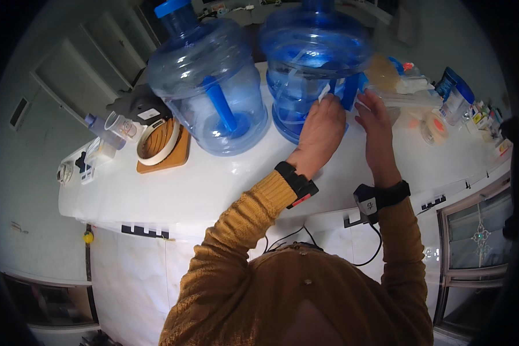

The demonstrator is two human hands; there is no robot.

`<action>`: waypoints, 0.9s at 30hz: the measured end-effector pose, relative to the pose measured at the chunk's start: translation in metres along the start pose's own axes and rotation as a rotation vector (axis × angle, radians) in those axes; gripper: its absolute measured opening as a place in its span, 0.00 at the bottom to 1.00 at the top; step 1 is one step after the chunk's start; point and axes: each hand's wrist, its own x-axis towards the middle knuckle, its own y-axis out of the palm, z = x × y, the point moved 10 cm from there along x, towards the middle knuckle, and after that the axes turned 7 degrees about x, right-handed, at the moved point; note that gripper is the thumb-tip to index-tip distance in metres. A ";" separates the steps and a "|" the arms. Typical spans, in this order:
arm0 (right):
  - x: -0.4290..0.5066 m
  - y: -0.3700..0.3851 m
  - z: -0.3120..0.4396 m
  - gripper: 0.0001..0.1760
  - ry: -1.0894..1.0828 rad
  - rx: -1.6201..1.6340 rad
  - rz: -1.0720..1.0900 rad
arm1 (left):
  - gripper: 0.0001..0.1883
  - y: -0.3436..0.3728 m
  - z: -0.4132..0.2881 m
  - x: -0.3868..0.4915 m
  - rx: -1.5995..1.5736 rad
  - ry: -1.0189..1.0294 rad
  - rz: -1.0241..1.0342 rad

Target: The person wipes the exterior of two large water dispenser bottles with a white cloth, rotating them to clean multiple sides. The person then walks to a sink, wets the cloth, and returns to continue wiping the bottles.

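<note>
A large blue plastic water jug [292, 106] stands upright before me on the white table. My left hand [323, 123] is at its near side, fingers curled on a small white piece of tissue or cloth [324, 91] that pokes out above them. The jug's blue handle [351, 91] shows just beyond that hand. Beside the jug's right side, my right hand [375, 123] is raised with its fingers apart and nothing seen in it. Whether its fingertips touch the jug, I cannot tell. To the left stands a second, clearer water jug [238, 93] with a blue cap [171, 8] and a blue handle [219, 104].
Left on the white table [186, 194] are a white ring-shaped object [143, 149] on a wooden board [177, 160], a clear plastic cup [125, 126] and a dark bag [134, 104]. On the right sit a roll of tape [434, 128], a blue-lidded container [457, 101] and small packages [486, 121].
</note>
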 end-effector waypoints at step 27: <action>0.042 0.029 -0.015 0.14 -0.231 -0.301 0.145 | 0.23 -0.113 0.110 -0.114 0.078 -0.108 -0.211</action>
